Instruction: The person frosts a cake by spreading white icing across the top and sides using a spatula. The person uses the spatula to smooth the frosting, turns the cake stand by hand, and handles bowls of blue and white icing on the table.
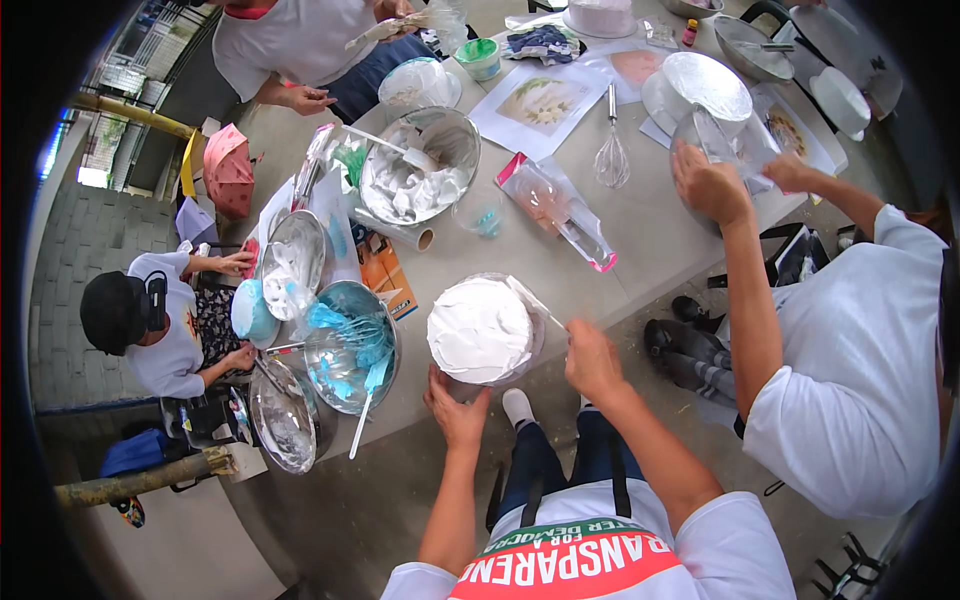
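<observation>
A round cake (475, 330) covered in uneven white frosting sits at the table's near edge. My left hand (455, 405) grips the base under its front left side, fingers curled upward, partly hidden beneath it. My right hand (590, 355) holds a white spatula (535, 303) by the handle, its blade against the cake's upper right side. Left of the cake are a steel bowl (350, 360) with blue frosting, a whisk and a white spatula, and another steel bowl (290, 260) with white frosting.
Co-workers stand at left (165, 330), far side (280, 40) and right (850, 360), the last handling a steel bowl. The table (640, 260) also carries a large bowl (420, 190), a whisk (612, 145), piping tools (550, 200), printed sheets and another cake (700, 90).
</observation>
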### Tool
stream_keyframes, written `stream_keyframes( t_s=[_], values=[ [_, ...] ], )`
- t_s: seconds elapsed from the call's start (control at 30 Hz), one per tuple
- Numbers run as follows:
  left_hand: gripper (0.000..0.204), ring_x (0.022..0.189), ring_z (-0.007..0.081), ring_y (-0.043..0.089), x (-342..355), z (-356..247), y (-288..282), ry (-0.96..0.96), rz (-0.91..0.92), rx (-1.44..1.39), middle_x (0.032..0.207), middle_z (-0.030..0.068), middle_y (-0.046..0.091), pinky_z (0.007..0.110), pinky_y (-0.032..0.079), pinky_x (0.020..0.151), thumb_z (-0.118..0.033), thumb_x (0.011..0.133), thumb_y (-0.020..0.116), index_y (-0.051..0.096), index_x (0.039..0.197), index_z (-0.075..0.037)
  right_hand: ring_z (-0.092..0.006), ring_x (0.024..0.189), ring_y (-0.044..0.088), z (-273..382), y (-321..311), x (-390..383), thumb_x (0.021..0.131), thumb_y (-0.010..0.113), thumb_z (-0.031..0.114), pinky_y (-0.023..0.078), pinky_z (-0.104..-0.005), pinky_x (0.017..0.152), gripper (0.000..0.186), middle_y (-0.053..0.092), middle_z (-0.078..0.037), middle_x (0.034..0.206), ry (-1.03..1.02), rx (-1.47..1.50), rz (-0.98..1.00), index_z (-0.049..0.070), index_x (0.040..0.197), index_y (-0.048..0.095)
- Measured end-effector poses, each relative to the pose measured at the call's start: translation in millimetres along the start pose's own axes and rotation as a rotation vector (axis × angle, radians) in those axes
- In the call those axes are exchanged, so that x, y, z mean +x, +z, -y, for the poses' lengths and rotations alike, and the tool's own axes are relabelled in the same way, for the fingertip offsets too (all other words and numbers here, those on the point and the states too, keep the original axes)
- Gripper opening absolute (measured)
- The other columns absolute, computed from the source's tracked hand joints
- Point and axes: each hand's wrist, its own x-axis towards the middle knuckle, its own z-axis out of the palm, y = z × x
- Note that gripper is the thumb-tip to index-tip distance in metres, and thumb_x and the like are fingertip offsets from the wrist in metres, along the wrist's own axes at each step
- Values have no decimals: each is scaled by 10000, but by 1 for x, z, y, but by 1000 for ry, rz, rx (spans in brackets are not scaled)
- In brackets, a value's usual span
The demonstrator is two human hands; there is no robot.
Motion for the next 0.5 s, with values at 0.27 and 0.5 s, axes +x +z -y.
stream_keyframes(
  t_s=[0.27, 0.5],
  values=[
    [1089, 1234, 376, 427, -5, -22, 1, 33, 33, 218, 1319, 194, 551, 506, 321, 1063, -310, 567, 896, 332, 1453, -22, -449, 938, 562, 14, 19, -77, 765, 515, -76, 457, -511, 806, 284, 579, -255, 964, 143, 184, -164, -30, 1045, 520],
    [1105, 1270, 368, 404, -1, -17, -6, 69, 80, 228, 1311, 179, 557, 540, 270, 1085, -361, 566, 903, 334, 1455, -33, -437, 842, 599, 7, -3, -69, 807, 524, -55, 475, -473, 729, 191, 617, -232, 876, 243, 374, -262, -9, 989, 563]
  ],
)
